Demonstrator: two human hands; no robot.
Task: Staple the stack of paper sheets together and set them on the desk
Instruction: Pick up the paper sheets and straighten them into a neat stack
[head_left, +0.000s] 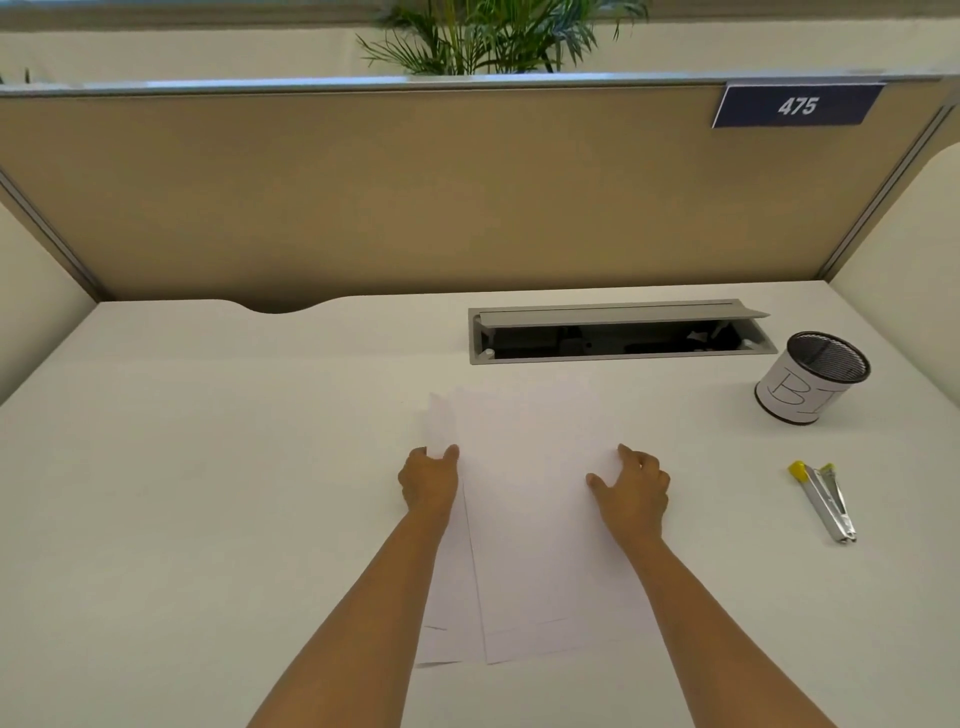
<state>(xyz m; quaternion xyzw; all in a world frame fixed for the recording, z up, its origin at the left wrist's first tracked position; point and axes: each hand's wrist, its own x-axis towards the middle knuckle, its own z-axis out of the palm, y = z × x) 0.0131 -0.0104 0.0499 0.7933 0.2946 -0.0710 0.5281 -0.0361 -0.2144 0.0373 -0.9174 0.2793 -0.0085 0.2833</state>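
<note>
**Sheets loose on the counter, stapler untouched**

Ahead of me stands a tan partition (415, 197) along the back of the white counter (208, 467). The paper sheets (530, 519) lie flat in the middle of the counter, right in front of me. They are not squared up: one sheet pokes out to the left and at the near edge from under the top ones.

Behind them is a grey cable hatch (623, 357) set into the counter with its lid open.

My left hand (428, 480) is at the left edge of the sheets, and its fingers (451, 451) pinch the edge of the sheet that sticks out. My right hand (631, 491) rests on the right edge of the sheets with its fingers (631, 454) bent and the thumb spread. I cannot tell whether it grips the paper or only presses on it.

Far right stands a mesh cup (808, 382) wrapped in paper. Nearer, well apart from the sheets, lies the stapler (826, 499), metal with yellow ends.
</note>
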